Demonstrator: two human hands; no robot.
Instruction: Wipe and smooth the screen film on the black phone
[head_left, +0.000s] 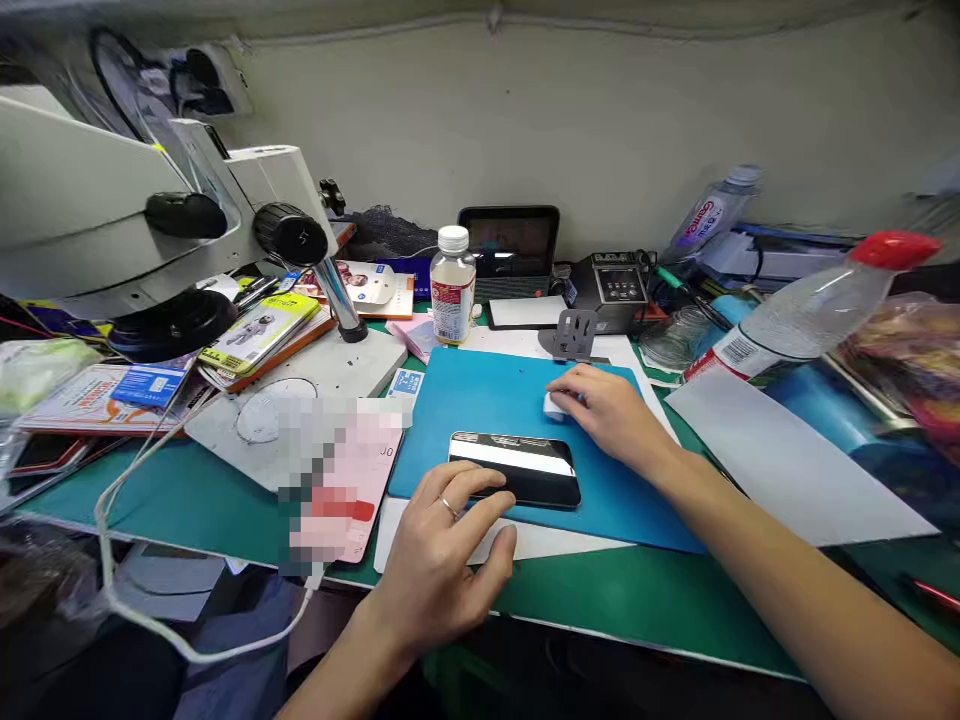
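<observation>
A smartphone [536,485] with a dark, glossy screen lies flat on a blue mat [480,390], and a bright reflection crosses it. My left hand [457,540] rests over the phone's left end, its fingers spread and some fingertips on or just above the glass. There is a ring on one of its fingers. Beyond the phone, my right hand [596,405] pinches a small white block [553,407] down at the mat. The fingers cover part of this block, so its exact kind does not show.
A microscope [225,220] stands on the left, near stacked boxes [259,340]. Behind the mat are a white-capped bottle [453,290], a metal phone stand [575,335] and a black station [611,290]. A red-capped bottle [810,310] leans at right. A white cable [109,560] hangs over the front edge.
</observation>
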